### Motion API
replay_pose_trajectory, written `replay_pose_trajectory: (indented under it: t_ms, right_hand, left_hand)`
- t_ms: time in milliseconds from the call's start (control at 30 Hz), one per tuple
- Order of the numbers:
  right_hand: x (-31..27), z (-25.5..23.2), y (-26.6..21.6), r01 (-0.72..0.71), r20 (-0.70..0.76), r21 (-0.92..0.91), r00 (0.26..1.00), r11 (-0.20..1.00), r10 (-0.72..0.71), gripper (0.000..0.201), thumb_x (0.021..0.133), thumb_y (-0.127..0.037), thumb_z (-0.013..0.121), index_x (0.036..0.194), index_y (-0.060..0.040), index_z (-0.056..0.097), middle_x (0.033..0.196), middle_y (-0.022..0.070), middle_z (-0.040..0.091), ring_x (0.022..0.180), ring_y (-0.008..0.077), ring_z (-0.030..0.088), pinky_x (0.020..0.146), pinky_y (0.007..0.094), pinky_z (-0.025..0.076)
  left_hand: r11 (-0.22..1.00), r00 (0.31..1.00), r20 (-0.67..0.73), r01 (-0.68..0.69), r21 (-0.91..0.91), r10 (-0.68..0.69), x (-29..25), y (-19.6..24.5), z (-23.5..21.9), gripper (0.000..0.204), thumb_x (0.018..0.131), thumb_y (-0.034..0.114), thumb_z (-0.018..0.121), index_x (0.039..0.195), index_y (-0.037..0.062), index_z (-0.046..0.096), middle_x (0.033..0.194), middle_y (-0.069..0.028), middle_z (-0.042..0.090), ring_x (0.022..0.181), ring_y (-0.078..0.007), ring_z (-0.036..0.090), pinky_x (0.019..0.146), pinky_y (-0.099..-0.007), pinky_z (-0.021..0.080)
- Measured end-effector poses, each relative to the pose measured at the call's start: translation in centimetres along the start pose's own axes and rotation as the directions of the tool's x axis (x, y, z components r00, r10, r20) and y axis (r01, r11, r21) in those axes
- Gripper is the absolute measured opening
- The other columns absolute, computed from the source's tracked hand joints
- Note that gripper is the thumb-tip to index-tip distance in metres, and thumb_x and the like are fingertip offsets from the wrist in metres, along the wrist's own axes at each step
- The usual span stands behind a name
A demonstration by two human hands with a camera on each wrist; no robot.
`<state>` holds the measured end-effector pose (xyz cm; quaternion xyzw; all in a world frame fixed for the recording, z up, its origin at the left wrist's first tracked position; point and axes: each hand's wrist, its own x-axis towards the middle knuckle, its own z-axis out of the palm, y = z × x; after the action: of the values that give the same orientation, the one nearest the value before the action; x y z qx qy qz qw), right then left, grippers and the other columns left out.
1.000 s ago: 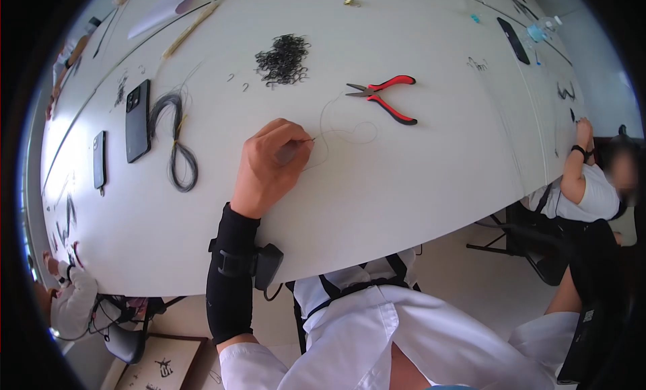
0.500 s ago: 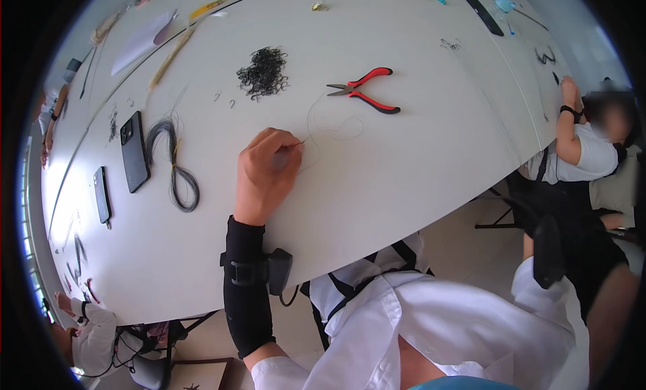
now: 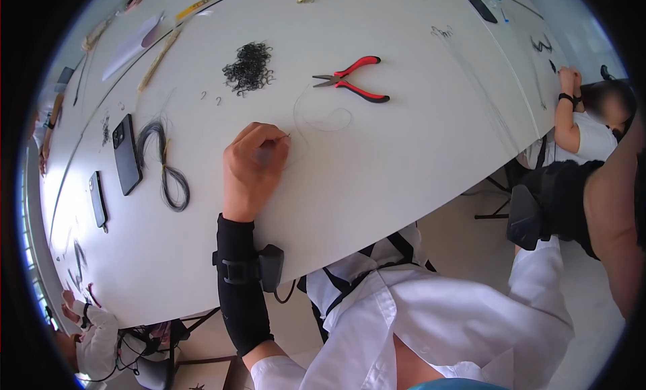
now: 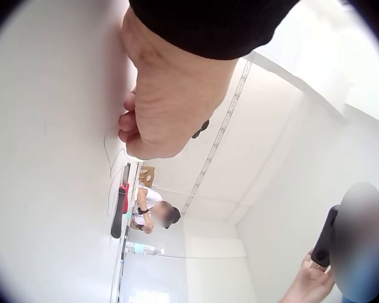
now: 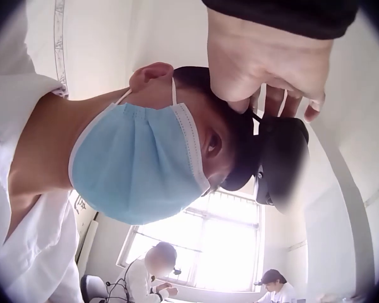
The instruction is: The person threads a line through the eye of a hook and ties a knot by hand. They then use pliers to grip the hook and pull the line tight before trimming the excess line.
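Note:
Over the white table [image 3: 377, 161], my left hand [image 3: 254, 165] pinches a tiny dark piece, likely a fish hook [image 3: 289, 135], between thumb and forefinger. Most of it is hidden by the fingertips. Thin clear line [image 3: 350, 121] curls on the table beside it. Red-handled pliers [image 3: 364, 64] lie with handles spread, beyond the hand to the right. Past the hand is a heap of black fish hooks [image 3: 249, 68]. My right hand [image 5: 271, 63] is raised to my head, its fingers gripping the black head camera [image 5: 281, 158]; the head view shows only the right arm's black sleeve [image 3: 562, 191].
Left of my left hand lie a tied bundle of dark line [image 3: 163, 154], a black phone [image 3: 126, 154] and a second phone [image 3: 98, 200]. Two loose hooks [image 3: 218, 101] sit near the heap. People sit at the right [image 3: 572, 134] and left [image 3: 97, 339] table edges.
My right forearm has risen into view at the right and up toward my head. The head view has shifted, while my left hand keeps its pinch over the table.

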<state>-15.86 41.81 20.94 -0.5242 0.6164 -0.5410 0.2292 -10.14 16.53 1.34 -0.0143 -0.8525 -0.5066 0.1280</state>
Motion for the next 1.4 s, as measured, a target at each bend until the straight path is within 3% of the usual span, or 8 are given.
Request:
replay_pose_trajectory:
  t_ms: [233, 400, 500, 600, 700, 800, 1133, 1400]
  right_hand:
    - [0.7, 0.4, 0.7, -0.007, -0.003, 0.042, 1.0, 0.999, 0.007, 0.032, 0.106, -0.022, 0.053, 0.123, 0.0023, 0.064, 0.119, 0.0123, 0.068, 0.111, 0.0186, 0.064, 0.102, 0.0348, 0.047]
    - [1.7, 1.5, 3.1, -0.048, -0.297, 0.142, 0.951, 0.989, 0.089, 0.033, 0.107, -0.023, 0.052, 0.124, 0.0027, 0.064, 0.119, 0.0122, 0.068, 0.111, 0.0179, 0.064, 0.101, 0.0336, 0.047]
    - [2.6, 2.1, 10.5, -0.152, -0.427, -0.306, 0.904, 0.94, 0.007, 0.027, 0.102, -0.023, 0.063, 0.118, -0.001, 0.068, 0.11, 0.0131, 0.072, 0.104, 0.0205, 0.068, 0.09, 0.033, 0.052]
    - [2.6, 2.9, 15.6, -0.168, -0.355, -0.341, 0.934, 0.925, 0.038, 0.028, 0.102, -0.023, 0.063, 0.118, 0.0001, 0.067, 0.109, 0.0144, 0.073, 0.102, 0.0202, 0.069, 0.089, 0.0327, 0.053]
    - [2.5, 2.9, 16.8, -0.308, -0.259, -0.163, 0.93, 0.937, 0.261, 0.03, 0.104, -0.022, 0.061, 0.124, -0.0001, 0.065, 0.109, 0.0099, 0.071, 0.103, 0.0157, 0.068, 0.094, 0.0314, 0.052]
    - [2.1, 3.7, 18.3, -0.349, -0.254, -0.02, 0.908, 0.937, 0.333, 0.031, 0.1, -0.023, 0.066, 0.117, 0.0022, 0.065, 0.094, 0.0118, 0.074, 0.091, 0.017, 0.071, 0.082, 0.031, 0.054]
    - [1.7, 3.8, 18.2, -0.41, -0.202, -0.047, 0.897, 0.911, 0.394, 0.02, 0.098, -0.018, 0.07, 0.108, -0.0001, 0.068, 0.069, -0.0049, 0.051, 0.064, 0.0031, 0.044, 0.059, 0.0222, 0.038]
    - [2.0, 4.2, 18.2, -0.439, -0.202, -0.003, 0.88, 0.898, 0.43, 0.017, 0.094, -0.016, 0.069, 0.091, 0.0013, 0.068, 0.063, -0.0033, 0.043, 0.059, 0.0055, 0.038, 0.054, 0.0258, 0.033]
  left_hand:
    - [1.0, 1.0, -0.014, -0.023, 0.01, 0.023, 0.4, 0.2, 0.0, 0.006, 0.085, 0.0, 0.07, 0.09, -0.0028, 0.068, 0.086, -0.0106, 0.068, 0.077, -0.021, 0.067, 0.076, -0.0312, 0.053]
    - [1.0, 1.0, -0.003, -0.023, 0.004, 0.023, 0.2, 0.6, -0.4, 0.006, 0.085, -0.001, 0.07, 0.09, -0.0024, 0.067, 0.084, -0.0068, 0.067, 0.078, -0.0159, 0.059, 0.075, -0.0293, 0.049]
    - [0.996, 0.996, -0.004, -0.085, 0.025, 0.085, 0.9, 1.9, -0.6, 0.006, 0.084, -0.002, 0.07, 0.089, -0.0009, 0.068, 0.084, -0.0085, 0.067, 0.075, -0.0191, 0.063, 0.07, -0.0311, 0.051]
    - [0.991, 0.993, 0.013, -0.114, 0.067, 0.114, 1.3, 2.4, -0.8, 0.008, 0.083, -0.005, 0.07, 0.09, -0.0005, 0.068, 0.086, -0.0083, 0.068, 0.076, -0.0194, 0.065, 0.07, -0.0307, 0.052]
    - [0.977, 0.989, 0.025, -0.149, 0.15, 0.147, 1.6, 2.3, -0.9, 0.01, 0.082, -0.006, 0.07, 0.09, -0.0002, 0.068, 0.087, -0.0084, 0.069, 0.077, -0.0196, 0.066, 0.068, -0.0306, 0.052]
    - [0.954, 0.979, 0.034, -0.206, 0.22, 0.203, 1.6, 1.6, -0.6, 0.011, 0.081, -0.006, 0.071, 0.09, 0.0003, 0.067, 0.088, -0.0087, 0.068, 0.077, -0.0213, 0.066, 0.065, -0.0314, 0.053]
    - [0.927, 0.964, 0.05, -0.266, 0.266, 0.262, 1.1, 1.3, -0.4, 0.014, 0.081, -0.007, 0.072, 0.092, 0.0013, 0.068, 0.09, -0.0092, 0.068, 0.078, -0.0225, 0.066, 0.067, -0.0325, 0.054]
    - [0.917, 0.96, 0.074, -0.279, 0.285, 0.269, 0.9, 1.4, -0.6, 0.014, 0.082, -0.005, 0.073, 0.093, 0.0015, 0.068, 0.092, -0.0091, 0.069, 0.078, -0.0229, 0.066, 0.069, -0.0334, 0.055]
